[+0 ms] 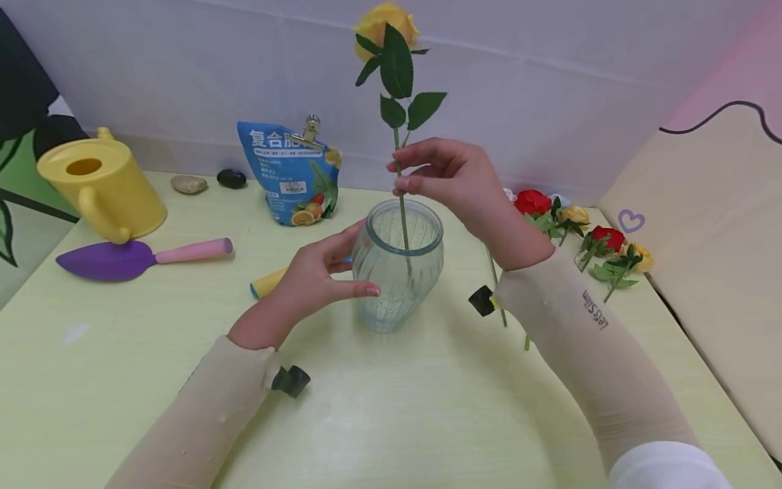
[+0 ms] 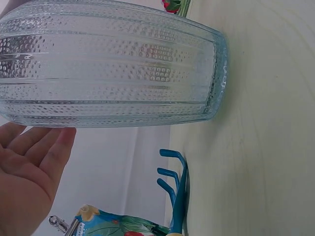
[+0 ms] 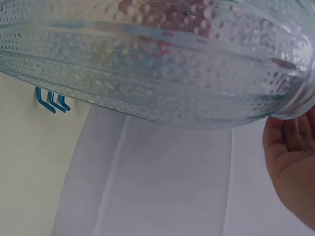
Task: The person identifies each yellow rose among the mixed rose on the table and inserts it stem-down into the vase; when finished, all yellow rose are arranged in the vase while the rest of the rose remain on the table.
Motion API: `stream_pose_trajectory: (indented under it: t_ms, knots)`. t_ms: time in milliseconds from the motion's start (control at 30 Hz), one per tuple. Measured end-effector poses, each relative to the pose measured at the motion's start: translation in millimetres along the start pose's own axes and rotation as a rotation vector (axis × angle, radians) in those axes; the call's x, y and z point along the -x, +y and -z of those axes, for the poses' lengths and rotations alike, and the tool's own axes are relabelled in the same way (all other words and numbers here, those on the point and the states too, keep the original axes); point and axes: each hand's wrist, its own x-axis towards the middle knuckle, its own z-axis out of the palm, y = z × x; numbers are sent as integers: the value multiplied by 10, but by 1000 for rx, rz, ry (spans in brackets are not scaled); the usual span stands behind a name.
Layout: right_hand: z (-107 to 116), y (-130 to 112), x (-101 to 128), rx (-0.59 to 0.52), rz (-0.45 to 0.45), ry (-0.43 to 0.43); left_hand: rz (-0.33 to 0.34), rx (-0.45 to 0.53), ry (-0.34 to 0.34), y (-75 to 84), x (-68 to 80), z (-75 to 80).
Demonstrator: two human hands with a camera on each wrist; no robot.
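Pinching long-stemmed yellow rose (image 1: pixel 398 62), partly inside ribbed clear-glass vase (image 1: pixel 396 293), with right hand (image 1: pixel 455 175); cupping vase widely with left hand (image 1: pixel 319 273). Apparently inserting; next, likely lower rose and release.

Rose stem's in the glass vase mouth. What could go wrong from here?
Tipping: the glass vase narrows toward its base, so a knock might topple it if the left hand lets go.
Flopping: the yellow rose rises well above the opening, pinched by the right hand; released, it might lean sideways.
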Motion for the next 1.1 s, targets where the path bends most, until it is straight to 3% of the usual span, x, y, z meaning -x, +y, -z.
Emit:
stream_pose_trajectory:
  t_ms: [200,333,567,767,1100]
  knots:
    - [-33,19,68,121,16,-101,12,-4,-9,0,-3,1]
    - [-34,27,107,190,9,-98,17,-4,-13,-2,-5,0]
    - [-95,68,97,78,-56,-10,22,-3,-13,-4,-6,1]
    - [-160,136,117,-28,-30,17,14,-6,-11,-12,-5,-1]
    - [-131,187,170,13,-30,-2,2,-18,-6,-21,-1,7]
